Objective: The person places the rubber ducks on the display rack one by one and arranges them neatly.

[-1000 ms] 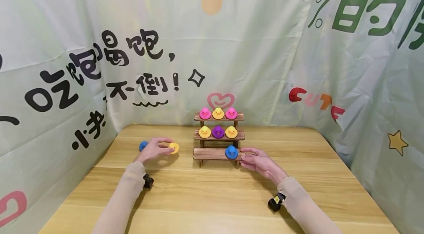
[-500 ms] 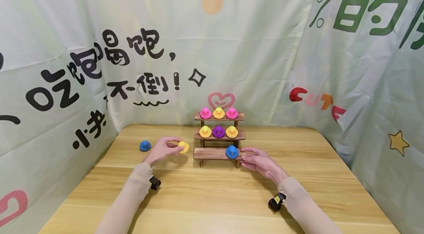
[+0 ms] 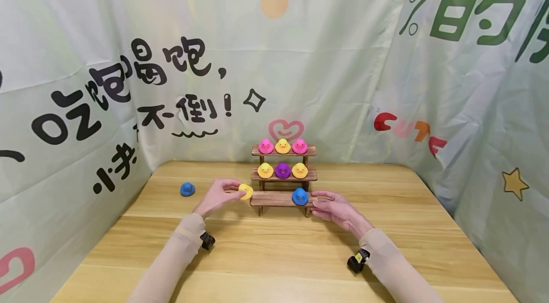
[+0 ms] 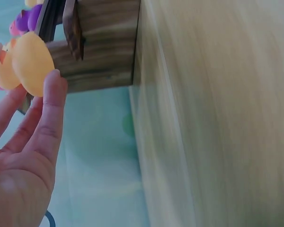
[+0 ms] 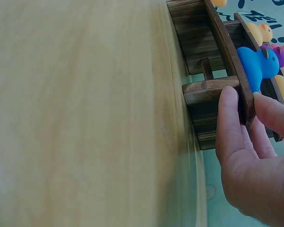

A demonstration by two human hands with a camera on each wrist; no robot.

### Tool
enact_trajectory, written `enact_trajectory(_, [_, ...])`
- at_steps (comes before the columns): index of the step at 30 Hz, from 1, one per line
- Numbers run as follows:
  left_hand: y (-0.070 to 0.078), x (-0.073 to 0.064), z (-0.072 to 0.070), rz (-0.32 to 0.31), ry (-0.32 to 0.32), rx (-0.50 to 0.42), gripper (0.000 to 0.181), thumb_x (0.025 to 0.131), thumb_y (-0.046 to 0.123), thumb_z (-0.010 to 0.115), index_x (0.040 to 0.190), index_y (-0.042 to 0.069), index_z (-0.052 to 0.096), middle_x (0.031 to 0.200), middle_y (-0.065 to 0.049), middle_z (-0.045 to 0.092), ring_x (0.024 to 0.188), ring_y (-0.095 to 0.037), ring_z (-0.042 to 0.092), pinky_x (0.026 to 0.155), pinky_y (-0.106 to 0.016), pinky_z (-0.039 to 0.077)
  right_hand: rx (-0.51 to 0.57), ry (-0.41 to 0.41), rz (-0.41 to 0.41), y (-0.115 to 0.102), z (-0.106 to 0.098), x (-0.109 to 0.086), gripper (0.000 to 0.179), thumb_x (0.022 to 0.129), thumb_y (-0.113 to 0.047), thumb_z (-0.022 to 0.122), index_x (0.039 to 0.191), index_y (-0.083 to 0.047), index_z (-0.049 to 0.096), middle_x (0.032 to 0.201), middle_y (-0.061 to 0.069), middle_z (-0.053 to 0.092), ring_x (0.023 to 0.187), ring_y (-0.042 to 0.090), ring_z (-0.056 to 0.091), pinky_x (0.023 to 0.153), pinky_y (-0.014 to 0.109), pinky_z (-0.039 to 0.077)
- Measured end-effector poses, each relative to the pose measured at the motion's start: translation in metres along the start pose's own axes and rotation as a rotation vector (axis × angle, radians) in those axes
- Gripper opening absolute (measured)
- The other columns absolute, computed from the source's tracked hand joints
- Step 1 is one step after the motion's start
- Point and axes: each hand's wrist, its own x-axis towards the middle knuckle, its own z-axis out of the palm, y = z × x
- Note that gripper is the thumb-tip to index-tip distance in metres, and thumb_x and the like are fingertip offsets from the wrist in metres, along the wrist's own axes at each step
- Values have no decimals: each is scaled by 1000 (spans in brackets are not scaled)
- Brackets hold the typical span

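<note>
A yellow rubber duck (image 3: pixel 246 192) is pinched between the thumb and fingers of my left hand (image 3: pixel 218 196), beside the left end of the bottom step of a small wooden display shelf (image 3: pixel 271 198). In the left wrist view the held duck (image 4: pixel 32 64) appears from behind, and most of the thumb is out of frame. My right hand (image 3: pixel 340 211) grips the bottom step's right end, thumb on top and fingers below, as the right wrist view shows. Right by that thumb, a blue rubber duck (image 5: pixel 257 65) sits on the step.
The middle step carries a purple duck (image 3: pixel 282 170) between two yellow ones. On the top step, a yellow duck (image 3: pixel 282 146) sits between two pink ones. Another blue duck (image 3: pixel 187 189) rests on the wooden table (image 3: pixel 274 255) at the left. Printed cloth (image 3: pixel 326 55) hangs behind.
My left hand has carried the yellow duck rightward to the shelf's left end, uncovering the blue duck on the table. My right hand has kept its place on the shelf.
</note>
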Motion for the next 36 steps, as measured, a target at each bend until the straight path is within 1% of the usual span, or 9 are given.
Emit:
enact_trajectory(5, [9,0,9,18,6,6,32,82,33,80,107,15,74,106,-3,73,99,-19,66,82,-34,55,-8,-2,-2,0,0,1,50,95,1,58,141,7,39,98,5,67,90,16,70,88,30,56])
enact_trajectory(10, [17,0,20,74,-3,31,29,82,32,80,106,17,74,111,-2,71,101,-19,65,85,-33,55,-4,3,-2,0,-1,1,48,95,2,58,140,6,41,97,5,67,90,16,70,88,30,56])
enact_trajectory(13, [20,1,25,108,-11,37,28,83,31,80,106,17,74,116,-3,69,103,-20,65,86,-32,55,-5,3,-2,0,0,0,51,95,2,58,142,7,39,96,5,68,90,16,70,87,29,56])
enact_trajectory(18, [22,4,33,136,-19,37,29,83,32,79,107,17,74,117,-3,68,103,-19,66,86,-31,56,-4,5,-2,0,0,1,52,95,2,57,143,9,36,96,5,67,89,15,70,87,29,56])
enact_trajectory(24, [26,6,41,183,-37,59,28,86,31,77,109,16,74,114,-2,70,102,-17,66,82,-29,56,-1,7,-5,1,-1,1,50,96,3,57,141,8,38,95,5,66,89,15,70,88,30,56])
enact_trajectory(31, [29,9,53,241,-64,47,25,89,25,74,109,11,72,110,-6,70,101,-21,67,83,-26,56,-2,7,-6,2,-1,0,44,95,2,58,137,5,46,96,5,67,89,15,70,88,31,56])
enact_trajectory(34, [31,10,59,269,-62,69,23,90,24,73,109,10,72,110,-6,71,101,-22,67,83,-25,56,0,5,-9,2,-1,0,44,95,2,58,137,5,46,96,5,66,90,15,70,89,31,56])
enact_trajectory(36, [33,10,62,274,-62,90,23,90,24,72,109,11,71,110,-6,70,102,-21,67,82,-25,56,1,4,-9,2,-1,0,44,95,2,58,137,5,46,97,5,67,90,15,70,88,31,56])
